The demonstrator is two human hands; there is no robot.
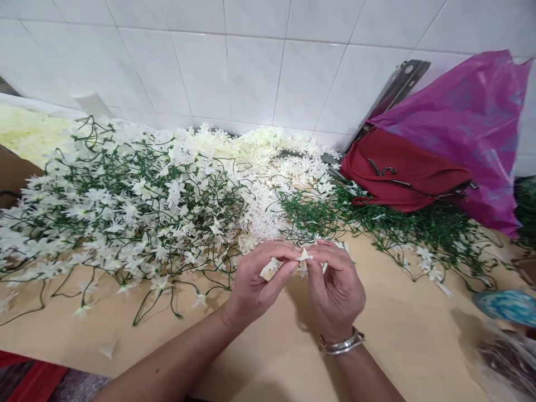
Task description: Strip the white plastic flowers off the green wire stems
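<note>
My left hand and my right hand meet above the tan tabletop, fingertips pinched together on a small white artificial flower. More white petals show between my left fingers. A silver bracelet circles my right wrist. Just beyond my hands lies a large heap of white flowers on green wire stems, spreading to the left. A pile of loose white blossoms lies behind it, and bare green stems spread to the right.
A dark red bag rests against the white tiled wall, with a magenta plastic bag over it. A metal bracket leans behind. A blue object lies at the right edge, a brown box at the left.
</note>
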